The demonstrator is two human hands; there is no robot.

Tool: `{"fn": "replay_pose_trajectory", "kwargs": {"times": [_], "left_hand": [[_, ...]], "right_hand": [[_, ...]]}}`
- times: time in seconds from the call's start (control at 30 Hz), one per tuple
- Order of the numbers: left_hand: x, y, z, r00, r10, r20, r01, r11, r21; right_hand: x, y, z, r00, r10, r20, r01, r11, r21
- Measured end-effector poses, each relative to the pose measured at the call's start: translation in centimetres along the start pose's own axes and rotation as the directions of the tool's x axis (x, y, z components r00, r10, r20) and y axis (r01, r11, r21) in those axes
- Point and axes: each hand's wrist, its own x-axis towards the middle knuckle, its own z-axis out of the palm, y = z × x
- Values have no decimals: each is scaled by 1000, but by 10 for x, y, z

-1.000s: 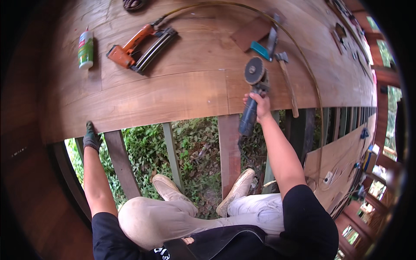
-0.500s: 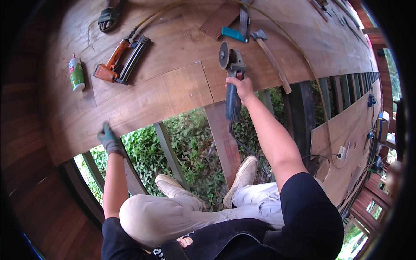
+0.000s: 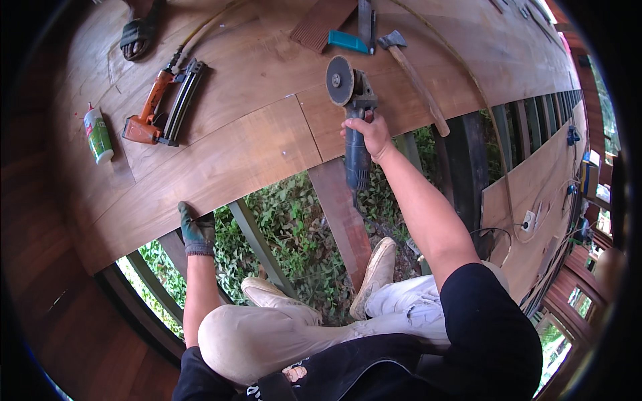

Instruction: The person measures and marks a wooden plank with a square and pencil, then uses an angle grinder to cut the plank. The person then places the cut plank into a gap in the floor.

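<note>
My right hand [image 3: 369, 137], bare, is wrapped round the body of a blue angle grinder [image 3: 358, 157]. Its grey disc [image 3: 340, 80] points away from me, over the wooden floor. On my left hand [image 3: 196, 230] is a dark green and grey work glove. That hand is at the near edge of the front floorboard [image 3: 221, 160], thumb on top and the other fingers partly hidden below the edge. Bare joists [image 3: 257, 244] run from under this edge towards me, with green plants visible in the gaps.
An orange nail gun [image 3: 157, 110] with a hose and a glue bottle [image 3: 98, 136] lie at the left. Further off are a hatchet [image 3: 418, 80], a teal-handled tool [image 3: 348, 42] and a ridged brown board [image 3: 324, 23]. Another person's sandalled foot [image 3: 137, 39] stands far left. My shoes rest among the joists.
My left hand has slid rightwards along the board's edge. The grinder stays in my right hand, its disc turned more face-on. The whole view has shifted slightly.
</note>
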Motion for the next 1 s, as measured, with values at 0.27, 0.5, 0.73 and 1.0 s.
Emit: {"fn": "replay_pose_trajectory", "kwargs": {"times": [0.27, 0.5, 0.73, 1.0], "left_hand": [[27, -1, -26, 996, 73, 55, -74, 997, 15], [17, -5, -18, 994, 99, 53, -102, 993, 54], [-6, 16, 1, 971, -122, -205, 223, 772, 595], [-91, 19, 102, 765, -641, -58, -288, -421, 860]], "right_hand": [[-1, 2, 2, 1000, -14, 3, 14, 1000, 21], [-3, -2, 4, 1000, -1, -25, 0, 1000, -31], [2, 0, 0, 1000, -11, 9, 11, 1000, 17], [-13, -19, 12, 1000, 19, 24, -19, 1000, -10]]}}
